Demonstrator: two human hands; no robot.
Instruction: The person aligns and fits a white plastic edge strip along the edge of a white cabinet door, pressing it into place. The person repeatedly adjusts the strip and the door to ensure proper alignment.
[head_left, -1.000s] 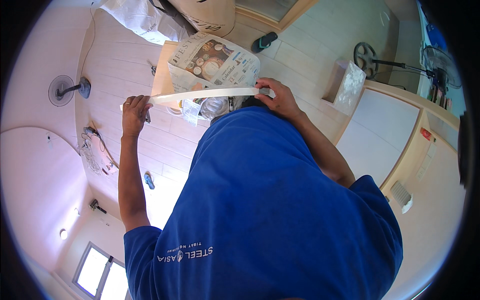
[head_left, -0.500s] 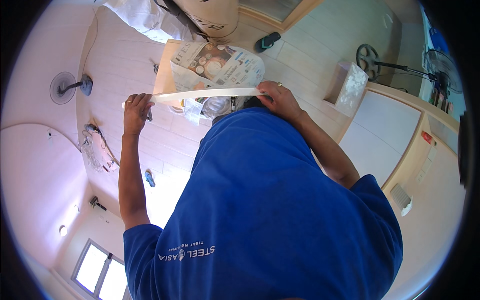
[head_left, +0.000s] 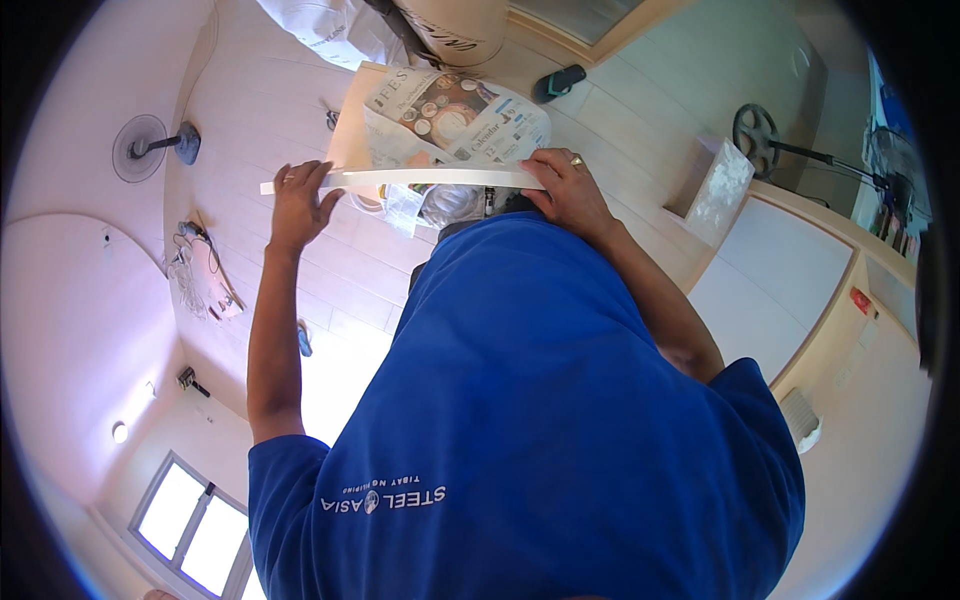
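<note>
A long, narrow white strip (head_left: 430, 177) stretches across between my two hands, nearly level and slightly bowed. My left hand (head_left: 298, 208) grips it close to its left end, with fingers over the strip and the thumb below; a short stub sticks out past the fingers. At the other end, my right hand (head_left: 570, 190) pinches the strip, a ring on one finger. Just beyond the strip lies a printed newspaper sheet (head_left: 450, 115) over a light wooden board (head_left: 350, 125). Partly hidden below the strip are clear plastic wrapping (head_left: 405, 210) and a rounded, shiny clear item (head_left: 452, 203).
Sacks (head_left: 455, 28) stand at the far side, near a dark slipper (head_left: 559, 84). A fan (head_left: 150, 148) is at left, above a cluttered pink board (head_left: 208, 270). To the right are a white-smeared box (head_left: 715, 190) and a wood-edged white panel (head_left: 770, 270).
The whole view has shifted slightly. My left hand's thumb is spread farther from its fingers, and the strip looks straighter. A small metallic piece seen under that hand no longer shows.
</note>
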